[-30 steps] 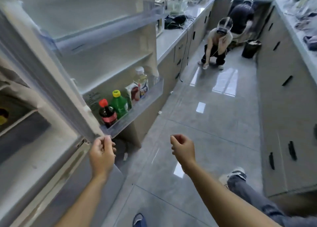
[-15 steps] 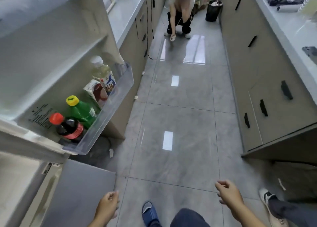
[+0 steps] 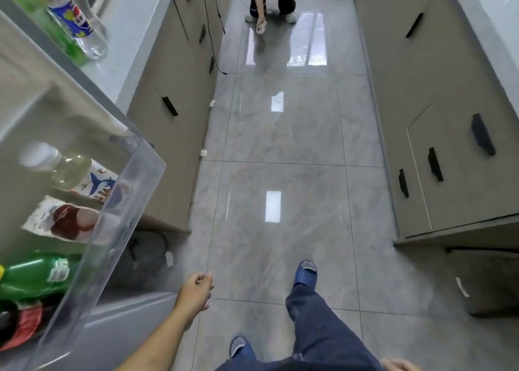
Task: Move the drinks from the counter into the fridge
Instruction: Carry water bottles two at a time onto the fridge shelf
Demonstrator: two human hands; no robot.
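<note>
While both hands point(image 3: 196, 288) hang empty, right barely visible, door bin point(image 3: 120, 202) holding four drinks point(image 3: 75, 174).

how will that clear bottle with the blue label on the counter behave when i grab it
The clear bottle is tall and narrow, so a sideways nudge would probably tip it. It looks like smooth plastic, likely a bit slippery. How full it is cannot be told, so its weight is uncertain. A green bottle stands close beside it and may get knocked.
</note>
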